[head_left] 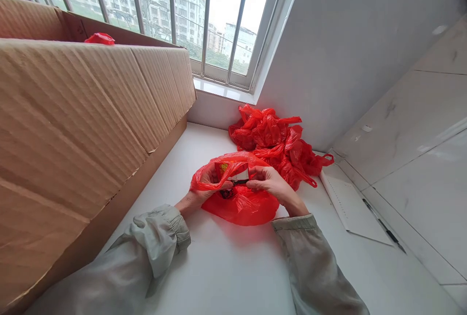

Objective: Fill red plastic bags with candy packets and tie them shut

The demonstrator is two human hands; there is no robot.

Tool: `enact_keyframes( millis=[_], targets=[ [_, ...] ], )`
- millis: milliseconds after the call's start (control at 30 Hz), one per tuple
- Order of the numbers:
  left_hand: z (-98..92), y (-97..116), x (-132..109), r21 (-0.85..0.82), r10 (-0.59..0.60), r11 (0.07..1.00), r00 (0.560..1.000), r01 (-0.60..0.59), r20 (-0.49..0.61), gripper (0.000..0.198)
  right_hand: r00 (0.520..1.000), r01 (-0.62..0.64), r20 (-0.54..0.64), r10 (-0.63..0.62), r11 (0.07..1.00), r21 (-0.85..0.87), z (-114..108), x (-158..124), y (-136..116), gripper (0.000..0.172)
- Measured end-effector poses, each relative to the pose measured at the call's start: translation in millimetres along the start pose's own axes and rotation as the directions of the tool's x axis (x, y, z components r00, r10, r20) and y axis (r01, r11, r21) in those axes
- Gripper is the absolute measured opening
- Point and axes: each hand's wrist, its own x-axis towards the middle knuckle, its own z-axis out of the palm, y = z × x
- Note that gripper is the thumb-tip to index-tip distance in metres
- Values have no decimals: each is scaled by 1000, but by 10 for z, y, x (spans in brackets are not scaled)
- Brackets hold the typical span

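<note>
A red plastic bag (251,208) lies on the white table in front of me, its mouth spread apart. In the opening sits a small box (241,176) with a white panel, dark edges and yellow lettering on red. My left hand (206,181) reaches in through the bag's mouth, with red film over its fingers; thumb and fingers close on the box's left end. From the other side, my right hand (268,183) pinches the box's right end between thumb and fingers. Something dark lies beneath the box, too hidden to name.
Crumpled red plastic bags (270,132) are heaped behind, against the wall. A large cardboard box (91,125) stands at the left, with red plastic (100,38) showing inside. A white notebook (353,208) and a black pen (383,225) lie at the right. The barred window (189,18) is beyond.
</note>
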Motion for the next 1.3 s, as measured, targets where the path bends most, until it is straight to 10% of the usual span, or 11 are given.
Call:
enact_keyframes(
  millis=[1300],
  targets=[
    [-1,-35,-55,93,21,995,996,-29,89,31,992,123,21,-124,991,56,167,-15,-96,34]
  ],
)
